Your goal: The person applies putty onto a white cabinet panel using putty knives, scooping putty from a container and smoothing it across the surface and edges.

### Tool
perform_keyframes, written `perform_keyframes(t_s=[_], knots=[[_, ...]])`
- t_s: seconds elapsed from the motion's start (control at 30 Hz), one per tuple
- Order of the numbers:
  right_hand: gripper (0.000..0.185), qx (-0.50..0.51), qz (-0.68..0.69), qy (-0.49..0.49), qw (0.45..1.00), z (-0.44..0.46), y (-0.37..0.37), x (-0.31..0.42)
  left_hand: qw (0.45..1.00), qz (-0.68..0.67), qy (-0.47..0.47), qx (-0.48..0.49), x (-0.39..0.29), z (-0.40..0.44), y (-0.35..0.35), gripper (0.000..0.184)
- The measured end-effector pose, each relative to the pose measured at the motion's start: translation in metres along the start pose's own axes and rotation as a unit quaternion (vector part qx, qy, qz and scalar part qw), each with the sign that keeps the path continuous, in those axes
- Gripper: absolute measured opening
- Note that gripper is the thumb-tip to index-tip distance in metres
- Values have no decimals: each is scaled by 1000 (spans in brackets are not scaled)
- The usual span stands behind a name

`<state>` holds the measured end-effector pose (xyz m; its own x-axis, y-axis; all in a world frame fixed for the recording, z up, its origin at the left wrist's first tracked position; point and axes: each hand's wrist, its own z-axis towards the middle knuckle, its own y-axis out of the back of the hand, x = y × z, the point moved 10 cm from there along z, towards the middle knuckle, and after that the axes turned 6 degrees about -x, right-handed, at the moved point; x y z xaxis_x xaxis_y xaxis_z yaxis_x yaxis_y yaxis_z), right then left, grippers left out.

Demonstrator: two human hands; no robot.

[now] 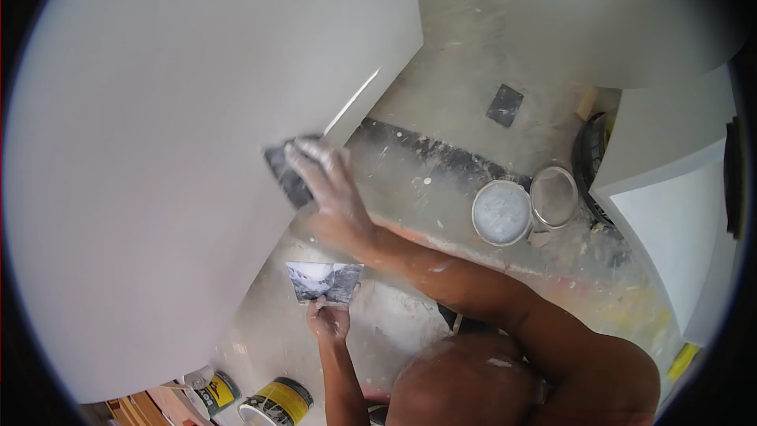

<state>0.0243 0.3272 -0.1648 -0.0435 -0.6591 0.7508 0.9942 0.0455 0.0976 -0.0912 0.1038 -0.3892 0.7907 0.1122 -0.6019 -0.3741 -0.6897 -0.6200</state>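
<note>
My right hand [335,189], dusted with white, is closed around a dark flat putty spreader [293,177]. The spreader lies against the large white panel [173,150], near its right edge. A thin bright white streak [352,101] runs up the panel from the spreader. Lower down, my left hand [327,319] grips a dark, smeared plate [341,288] from below. White putty [314,274] is heaped on that plate. Most of the left fingers are hidden beneath it.
On the stained floor, a bucket of whitish paste [502,213] stands beside a round lid or second container [554,196]. A dark square [505,106] lies farther off. Another white panel [670,213] is at right. Yellow-labelled cans [277,404] stand at lower left.
</note>
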Motion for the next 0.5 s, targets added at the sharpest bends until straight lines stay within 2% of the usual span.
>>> perform_keyframes(t_s=[0.03,0.1,0.23,0.3,0.37,0.4,0.47,0.5], knots=[[70,43,-4,21,999,-15,-20,6,999,-23,11,-32,1,2,17,62],[76,58,-22,59,996,-37,-41,23,999,-28,-2,-46,-11,-8,22,57],[71,95,-71,135,984,-85,-74,29,997,-50,-19,-63,-19,-13,35,44],[68,109,-88,133,981,-92,-71,34,995,-69,-22,-64,-20,-10,43,43],[61,213,-111,97,966,-99,-74,29,993,-91,-26,-64,-22,-9,46,41],[61,215,-108,101,965,-98,-64,35,994,-84,-32,-58,-22,-9,40,41],[55,251,58,2,966,-94,-42,37,995,-82,-41,-48,-22,-5,25,41],[55,252,56,4,966,-90,-26,42,990,-126,-16,-63,-16,-5,16,39]])
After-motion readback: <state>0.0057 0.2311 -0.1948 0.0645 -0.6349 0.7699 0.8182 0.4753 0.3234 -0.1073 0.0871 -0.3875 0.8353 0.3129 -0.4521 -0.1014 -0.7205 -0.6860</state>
